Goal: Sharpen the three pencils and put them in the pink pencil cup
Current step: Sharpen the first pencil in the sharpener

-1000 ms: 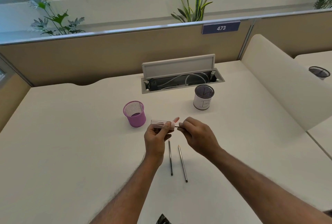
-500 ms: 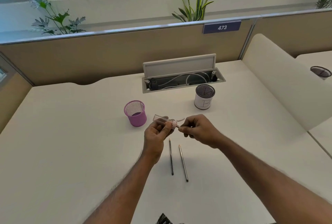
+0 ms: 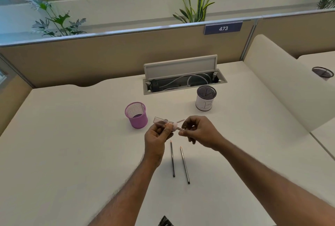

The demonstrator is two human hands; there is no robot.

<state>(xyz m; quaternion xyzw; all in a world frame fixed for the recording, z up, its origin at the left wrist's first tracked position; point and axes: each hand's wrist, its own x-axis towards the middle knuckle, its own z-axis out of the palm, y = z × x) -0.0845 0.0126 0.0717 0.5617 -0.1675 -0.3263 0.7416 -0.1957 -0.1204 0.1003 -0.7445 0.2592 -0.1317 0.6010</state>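
Note:
My left hand [image 3: 156, 137] grips a clear sharpener with a pale pink end [image 3: 164, 122], held just above the desk. My right hand [image 3: 198, 131] pinches a pencil [image 3: 179, 129] whose tip sits in the sharpener's pink end; most of that pencil is hidden in my fingers. Two more dark pencils lie on the desk below my hands, one on the left [image 3: 172, 159] and one on the right [image 3: 184, 165], tips pointing away from me. The pink mesh pencil cup [image 3: 136, 115] stands upright just left of the sharpener, with nothing visible inside.
A white cup marked B [image 3: 205, 98] with a dark mesh rim stands at the back right. Behind it an open cable tray [image 3: 183, 79] has its lid raised. A beige divider [image 3: 282, 88] borders the desk on the right. A dark object [image 3: 165, 222] peeks in at the bottom edge.
Both hands have risen slightly toward the cups, and my right hand has turned on the pencil in the sharpener. The two pencils on the desk have not moved.

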